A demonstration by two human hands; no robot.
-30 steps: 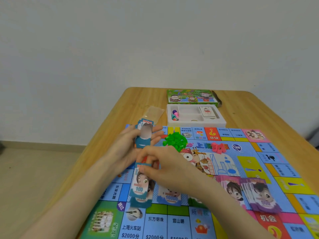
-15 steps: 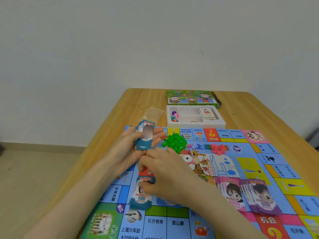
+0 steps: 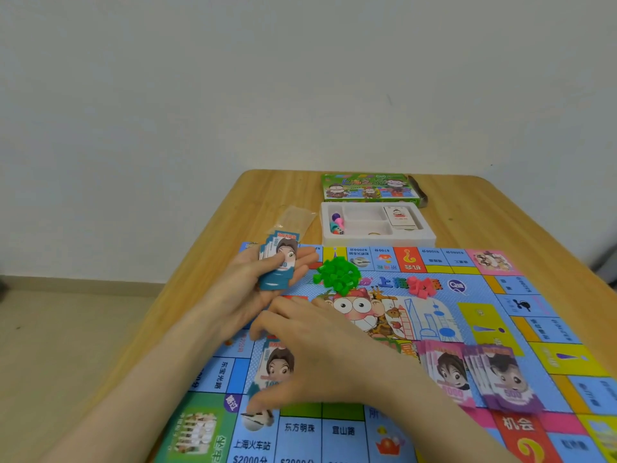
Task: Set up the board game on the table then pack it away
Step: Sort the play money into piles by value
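The left hand (image 3: 263,292) lies palm up at the far left edge of the board (image 3: 434,315). It grasps a fanned teal stack (image 3: 277,265) of notes, with the thumb pressed on the top note and the fingers straight beneath.

The right hand (image 3: 320,355) is just nearer than the left, palm down over the board. Its fingers are spread and gently curved over a teal pile (image 3: 272,365) of notes lying flat. The thumb is at the pile's near end and the forefinger at its far end. I cannot tell whether this hand pinches the top note or only rests on it.

Just right of the left hand's fingertips sits a heap of green houses (image 3: 337,275). Farther right is a smaller cluster of red pieces (image 3: 422,285). Both are on the board.

To the right of the right wrist lie fanned pink notes (image 3: 447,372). Purple notes (image 3: 504,385) overlap their right side.

Beyond both hands, past the board's far edge, a white tray (image 3: 377,238) stands on the table (image 3: 500,208). Coloured tokens (image 3: 337,222) sit in its left compartment and cards (image 3: 399,217) in its right one. The green box (image 3: 369,187) lies just behind the tray. A clear bag (image 3: 297,217) lies on the table just beyond the left hand.
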